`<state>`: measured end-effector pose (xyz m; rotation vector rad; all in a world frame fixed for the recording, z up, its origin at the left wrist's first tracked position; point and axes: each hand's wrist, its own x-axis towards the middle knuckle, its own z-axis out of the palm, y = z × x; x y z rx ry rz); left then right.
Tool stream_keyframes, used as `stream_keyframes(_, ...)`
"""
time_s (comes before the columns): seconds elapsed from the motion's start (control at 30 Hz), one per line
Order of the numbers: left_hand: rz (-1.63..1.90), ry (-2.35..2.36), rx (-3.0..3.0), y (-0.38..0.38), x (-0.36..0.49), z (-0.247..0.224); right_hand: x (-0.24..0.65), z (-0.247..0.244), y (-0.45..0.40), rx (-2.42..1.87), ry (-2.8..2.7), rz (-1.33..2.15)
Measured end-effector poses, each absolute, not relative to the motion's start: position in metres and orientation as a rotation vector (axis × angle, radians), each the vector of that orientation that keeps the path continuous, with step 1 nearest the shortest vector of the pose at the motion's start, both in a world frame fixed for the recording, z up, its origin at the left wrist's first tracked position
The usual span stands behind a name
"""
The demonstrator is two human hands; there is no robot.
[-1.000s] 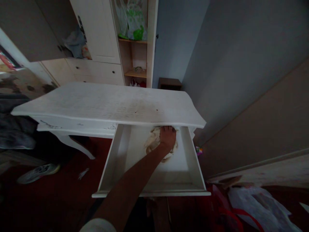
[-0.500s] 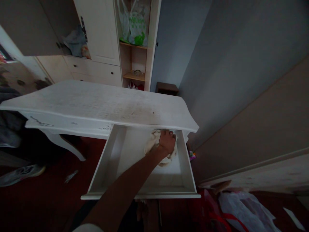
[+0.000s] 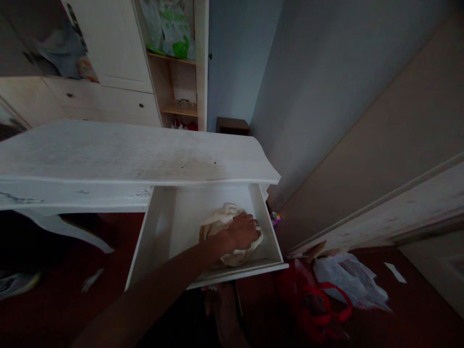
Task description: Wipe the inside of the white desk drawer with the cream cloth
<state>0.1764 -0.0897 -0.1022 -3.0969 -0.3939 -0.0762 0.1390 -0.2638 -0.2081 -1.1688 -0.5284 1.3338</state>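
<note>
A person's left hand, its fingers curled shut over a bunched cream cloth, presses down inside the pulled-out drawer of a white desk. The cloth lies on the right-hand part of the drawer's bottom, near the front panel. The right hand is below that panel, too deep in shadow to tell how far it is closed. 2 small dark spots mark the smudged desktop. At right, a red bag sits beside a crumpled plastic bag on the floor.
</note>
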Motion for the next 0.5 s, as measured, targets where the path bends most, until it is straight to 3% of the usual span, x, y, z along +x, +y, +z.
stream_keyframes(0.5, 0.061, -0.113, -3.324, -0.107, 0.156, -0.101, 0.142, -0.205, -0.256, -1.163, -0.519, 1.372)
